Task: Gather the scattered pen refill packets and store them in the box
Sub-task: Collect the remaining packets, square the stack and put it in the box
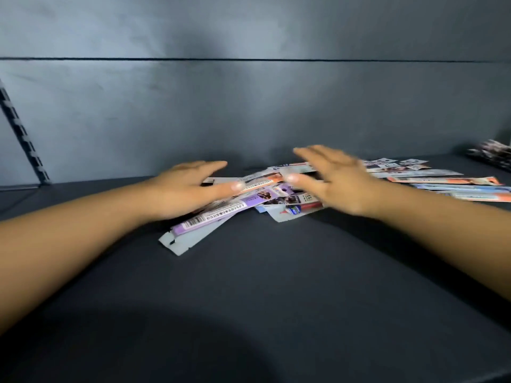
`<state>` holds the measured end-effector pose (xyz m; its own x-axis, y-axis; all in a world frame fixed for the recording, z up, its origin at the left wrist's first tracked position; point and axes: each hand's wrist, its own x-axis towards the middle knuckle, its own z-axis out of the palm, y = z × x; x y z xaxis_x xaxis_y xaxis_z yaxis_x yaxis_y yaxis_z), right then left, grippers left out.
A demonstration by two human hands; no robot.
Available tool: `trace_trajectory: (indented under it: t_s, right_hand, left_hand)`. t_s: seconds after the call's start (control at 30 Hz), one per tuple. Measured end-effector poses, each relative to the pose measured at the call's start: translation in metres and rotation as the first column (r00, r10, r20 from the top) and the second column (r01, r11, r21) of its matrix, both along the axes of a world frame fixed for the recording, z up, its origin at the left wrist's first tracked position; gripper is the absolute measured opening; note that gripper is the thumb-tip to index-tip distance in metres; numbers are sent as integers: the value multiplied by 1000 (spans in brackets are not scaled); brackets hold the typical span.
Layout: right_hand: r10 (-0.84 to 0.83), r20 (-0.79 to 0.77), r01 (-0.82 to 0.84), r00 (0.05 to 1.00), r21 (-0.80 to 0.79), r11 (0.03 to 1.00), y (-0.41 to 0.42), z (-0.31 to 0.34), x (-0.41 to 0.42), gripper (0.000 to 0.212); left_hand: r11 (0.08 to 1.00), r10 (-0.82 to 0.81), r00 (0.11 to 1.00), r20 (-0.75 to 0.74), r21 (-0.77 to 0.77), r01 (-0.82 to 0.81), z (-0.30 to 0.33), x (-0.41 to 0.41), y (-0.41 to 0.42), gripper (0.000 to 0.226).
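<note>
Flat glossy refill packets [265,194] under straight, empty fingers of left hand [188,186] and right hand [331,178].

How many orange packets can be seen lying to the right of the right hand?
2 clearly. One orange packet lies just right of the right hand; a second orange packet lies nearer, at the right edge of the picture. More may be hidden under the pile and the hands.

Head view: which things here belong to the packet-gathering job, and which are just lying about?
Belongs to the job:
- pile of refill packets between the hands
- purple packet sticking out toward the viewer
- orange and blue packets spread to the right
- left hand and right hand, both flat over the pile

Just lying about:
- dark patterned item at far right, blurred
- slotted rail at left

No box shows.
</note>
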<state>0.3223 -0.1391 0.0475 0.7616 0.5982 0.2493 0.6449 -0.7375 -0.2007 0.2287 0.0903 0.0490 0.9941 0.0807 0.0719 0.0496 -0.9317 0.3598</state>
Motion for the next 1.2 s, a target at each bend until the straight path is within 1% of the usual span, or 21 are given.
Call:
trace_trajectory:
  t_s: [0.03, 0.07, 0.13, 0.17, 0.2, 0.27, 0.3, 0.37, 0.43, 0.5, 0.57, 0.63, 0.7, 0.77, 0.83, 0.9, 0.97, 1.03, 1.1, 1.2]
  right_hand:
    - [-17, 26, 17, 1000, 0, 1000, -18, 6, 2, 86]
    - [-52, 8, 52, 999, -38, 998, -35, 10, 5, 93]
    - [-132, -117, 105, 984, -207, 973, -59, 10, 6, 102]
    - [-147, -195, 88, 970, -284, 955, -62, 6, 6, 104]
    - [-137, -263, 49, 955, -316, 947, -61, 2, 6, 104]
    - [-67, -333, -33, 941, -285, 958, -48, -3, 11, 96]
    - [-23, -338, -69, 941, -259, 963, -38, -4, 13, 86]
    - [87, -309, -147, 947, -176, 973, -20, -7, 14, 65]
    - [181, -251, -198, 951, -43, 979, -4, -10, 11, 58]
    - [234, -243, -223, 941, 72, 972, 3, -11, 6, 61]
    - [252, -282, -214, 926, 158, 964, -4, -8, 5, 72]
    - [260, -244, -211, 934, 208, 955, -16, -3, 7, 79]
    - [255, -182, -212, 950, 227, 950, -24, 2, 9, 80]
    - [266, -253, -216, 930, 208, 954, -24, 4, 9, 90]
    - [261, -346, -238, 901, 108, 965, -19, 1, 8, 106]
    - [239, -389, -258, 890, 4, 966, -15, -4, 7, 110]
    - [233, -361, -250, 903, 0, 968, -14, -6, 9, 103]
    - [270, -311, -263, 911, 65, 963, -15, -7, 12, 86]
    - [303, -275, -289, 912, 91, 953, -15, -8, 9, 72]
    - [316, -244, -296, 917, 116, 948, -13, -8, 8, 68]
  left_hand:
    - [997, -6, 1000, -27, 83, 8, 2, -3, 5, 123]
    - [991, -5, 997, -71, 130, 14, 3, -5, 9, 133]
    - [993, 2, 986, -166, 120, 18, 2, -5, 9, 145]
    - [996, -8, 980, -201, 90, 27, 0, -2, 7, 147]
    - [997, -23, 974, -225, 65, 39, -3, 3, 3, 146]
    - [998, -42, 977, -208, 38, 51, -7, 14, -9, 135]
    - [998, -47, 983, -178, 42, 56, -6, 19, -15, 129]
    - [992, -74, 988, -135, 92, 87, -1, 25, -26, 119]
    - [980, -119, 984, -131, 144, 138, 6, 29, -35, 106]
    - [975, -114, 978, -174, 169, 143, 12, 31, -41, 96]
    - [973, -67, 974, -217, 202, 112, 14, 34, -45, 95]
    - [976, -38, 969, -245, 199, 88, 13, 36, -44, 97]
    - [984, -44, 967, -252, 155, 85, 14, 35, -43, 84]
    - [980, -73, 969, -234, 166, 114, 19, 33, -40, 61]
    - [968, -97, 968, -230, 205, 145, 25, 35, -38, 45]
    - [959, -118, 961, -248, 223, 175, 28, 37, -40, 32]
    - [954, -129, 954, -269, 229, 193, 30, 39, -43, 26]
    - [956, -137, 951, -279, 215, 201, 33, 41, -43, 22]
    - [961, -146, 946, -291, 184, 205, 35, 40, -42, 19]
    - [970, -171, 928, -331, 109, 218, 35, 37, -44, 14]
